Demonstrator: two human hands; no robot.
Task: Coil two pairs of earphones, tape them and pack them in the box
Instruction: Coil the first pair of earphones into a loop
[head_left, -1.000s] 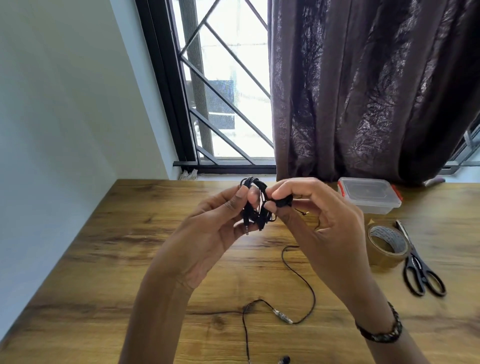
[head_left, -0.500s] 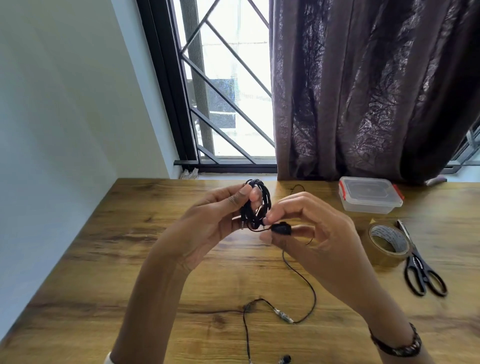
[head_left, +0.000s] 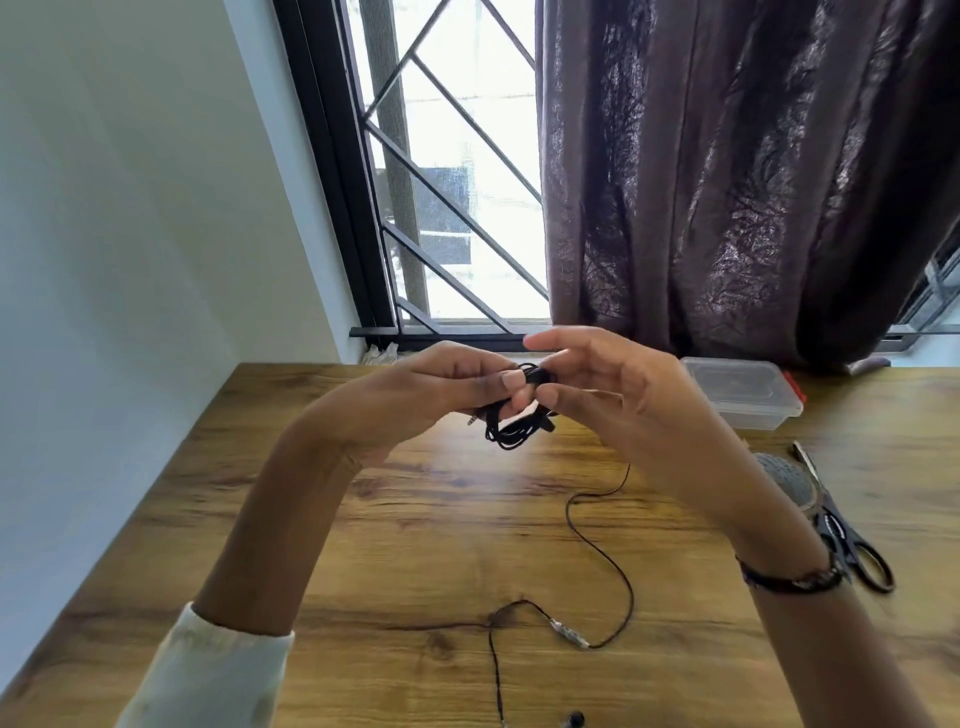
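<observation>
A coiled pair of black earphones (head_left: 511, 434) hangs above the wooden table (head_left: 405, 525), pinched in my left hand (head_left: 436, 395); its jack sticks out to the left. My right hand (head_left: 618, 405) is against the coil's right side, thumb and a finger on it, the other fingers spread. A second pair of black earphones (head_left: 605, 566) lies uncoiled on the table below, its inline remote near the front. The clear plastic box (head_left: 743, 392) with red clips sits lidded at the back right. A brown tape roll (head_left: 784, 480) is partly hidden behind my right forearm.
Black scissors (head_left: 852, 545) lie right of the tape roll. A dark curtain (head_left: 727, 171) and a barred window (head_left: 447, 171) stand behind the table. A pale wall borders the table's left edge.
Both hands rose slightly with the coil. My right hand moved from pulling an earbud below the coil to the coil's right side, fingers spreading.
</observation>
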